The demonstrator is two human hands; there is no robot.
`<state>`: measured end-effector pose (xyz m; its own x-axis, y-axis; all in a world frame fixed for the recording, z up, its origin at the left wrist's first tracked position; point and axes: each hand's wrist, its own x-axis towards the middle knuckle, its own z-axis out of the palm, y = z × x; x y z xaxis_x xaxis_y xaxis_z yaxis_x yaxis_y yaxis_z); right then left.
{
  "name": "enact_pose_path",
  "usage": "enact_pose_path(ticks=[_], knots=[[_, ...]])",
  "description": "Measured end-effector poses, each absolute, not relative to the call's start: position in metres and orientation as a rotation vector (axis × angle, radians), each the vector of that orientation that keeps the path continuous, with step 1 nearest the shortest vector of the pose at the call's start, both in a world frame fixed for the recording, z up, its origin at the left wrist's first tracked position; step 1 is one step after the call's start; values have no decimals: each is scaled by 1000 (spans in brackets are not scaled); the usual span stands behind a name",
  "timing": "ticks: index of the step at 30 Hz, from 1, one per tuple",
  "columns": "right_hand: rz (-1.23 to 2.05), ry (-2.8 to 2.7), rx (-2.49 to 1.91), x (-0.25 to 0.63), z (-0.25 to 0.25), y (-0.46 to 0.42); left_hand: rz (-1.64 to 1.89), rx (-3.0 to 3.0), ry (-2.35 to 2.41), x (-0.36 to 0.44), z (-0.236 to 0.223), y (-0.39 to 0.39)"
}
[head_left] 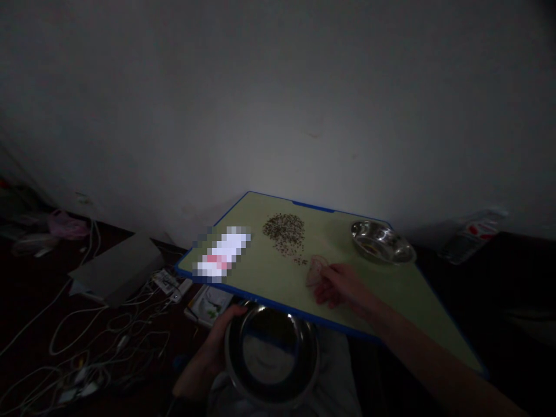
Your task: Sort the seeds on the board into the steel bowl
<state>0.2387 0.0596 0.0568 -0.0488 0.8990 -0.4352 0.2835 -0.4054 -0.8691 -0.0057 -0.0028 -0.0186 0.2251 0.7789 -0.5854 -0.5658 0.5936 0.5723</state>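
My left hand [223, 331] grips the left rim of a shiny metal bowl [307, 347] over my lap, just below the near edge of a folding table [264, 272]. Inside the bowl there are dark reflections; I cannot make out any contents. On the pale green tabletop my right hand [341, 284] pinches a thin, clear, reddish-tinted piece that looks like plastic [313, 272]. Its exact kind is unclear. Just beyond and left of it lies a spread of small dark, seed-like grains [284, 230], with a few stragglers close to the clear piece.
A second metal bowl [406, 253] stands at the table's right rear, and a bright pixelated phone-like shape [223, 255] lies at its left. Tangled white cables [117, 347] and a grey box [119, 266] are on the floor leftward. A clear plastic package [469, 237] sits beyond the right edge.
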Motion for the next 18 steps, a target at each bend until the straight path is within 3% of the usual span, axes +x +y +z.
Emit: enact_pose_path(ticks=[8,18], knots=[[1660,-1167,-1649,211,58,80,1003,263,947,-5,-18,-4],[1630,-1183,-1594,199,65,108,992,290,919,-4,-16,-3]])
